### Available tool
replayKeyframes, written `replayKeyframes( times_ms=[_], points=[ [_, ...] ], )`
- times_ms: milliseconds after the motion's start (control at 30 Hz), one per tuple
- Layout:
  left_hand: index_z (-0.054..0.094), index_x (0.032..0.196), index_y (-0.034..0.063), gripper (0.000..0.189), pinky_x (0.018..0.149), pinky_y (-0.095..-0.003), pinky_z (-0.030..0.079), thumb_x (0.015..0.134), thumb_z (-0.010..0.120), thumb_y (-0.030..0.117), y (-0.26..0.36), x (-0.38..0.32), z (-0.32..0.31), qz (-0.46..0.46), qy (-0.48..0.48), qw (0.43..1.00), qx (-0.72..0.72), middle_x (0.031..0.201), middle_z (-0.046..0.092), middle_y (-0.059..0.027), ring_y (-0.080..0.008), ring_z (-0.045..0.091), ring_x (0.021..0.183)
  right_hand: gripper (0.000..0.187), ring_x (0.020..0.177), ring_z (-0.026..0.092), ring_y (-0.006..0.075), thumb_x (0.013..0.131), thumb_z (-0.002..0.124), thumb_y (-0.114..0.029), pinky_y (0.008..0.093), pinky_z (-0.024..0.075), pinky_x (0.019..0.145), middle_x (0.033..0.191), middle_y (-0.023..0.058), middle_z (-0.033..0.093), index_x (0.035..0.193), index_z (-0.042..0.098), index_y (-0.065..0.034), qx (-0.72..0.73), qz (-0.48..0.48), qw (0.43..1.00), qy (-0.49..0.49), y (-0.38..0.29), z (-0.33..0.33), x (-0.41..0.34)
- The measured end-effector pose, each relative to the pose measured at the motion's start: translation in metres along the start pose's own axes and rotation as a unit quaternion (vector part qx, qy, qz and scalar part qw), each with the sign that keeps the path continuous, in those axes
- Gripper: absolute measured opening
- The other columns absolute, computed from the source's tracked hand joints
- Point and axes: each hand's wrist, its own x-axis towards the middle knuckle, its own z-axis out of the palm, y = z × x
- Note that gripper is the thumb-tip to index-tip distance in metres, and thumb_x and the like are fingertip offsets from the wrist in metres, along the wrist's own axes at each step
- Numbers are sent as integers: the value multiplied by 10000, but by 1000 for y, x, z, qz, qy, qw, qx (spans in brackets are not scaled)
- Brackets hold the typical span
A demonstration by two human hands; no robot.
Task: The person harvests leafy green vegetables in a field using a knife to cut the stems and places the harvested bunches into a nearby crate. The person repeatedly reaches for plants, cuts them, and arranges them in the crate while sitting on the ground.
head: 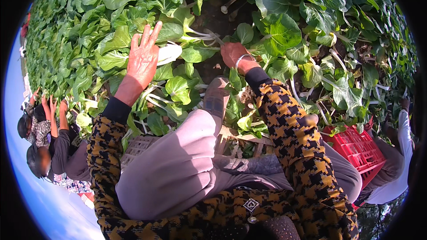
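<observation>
My left hand lies with fingers outstretched across the middle of a pak choi. The plant's thick white base shows to the right of the hand, and pale green leaves spread to the left. The thumb is hidden, and I see no firm grip. Lower right of that plant, my right hand, with a metal bangle at the wrist, is closed on a tool. A thin grey blade, apparently a knife's, points up and left from the fist; its handle is hidden. White leaf stalks lie beside the blade.
Dense leafy pak choi covers the ground ahead. My shoe stands among cut plants. A pale plastic crate is by my left leg, a red crate at right. Other people work at left and right.
</observation>
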Motion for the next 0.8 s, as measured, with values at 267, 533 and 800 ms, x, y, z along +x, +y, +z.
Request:
replayKeyframes(
  times_ms=[267,533,800],
  points=[
    [650,763,10,114,877,-386,340,685,597,75,2,-14,7,-10,-63,998,18,1433,328,-248,-289,437,1155,260,642,629,346,908,481,-290,457,512,602,693,163,616,847,595,-64,-116,-137,961,-212,-18,-26,-96],
    [627,827,50,342,889,-384,329,521,740,153,9,-15,14,-20,-65,998,15,1299,473,-200,-282,426,1139,245,573,601,397,934,459,-257,467,494,518,636,198,604,844,516,-36,46,-18,997,52,-60,4,0],
    [644,841,54,260,859,-389,325,607,685,158,13,-15,12,-18,-80,997,3,1173,531,-175,-271,433,1092,154,712,671,332,869,474,-184,400,533,605,753,185,661,882,584,-77,-31,27,999,13,-69,31,48]
  ],
)
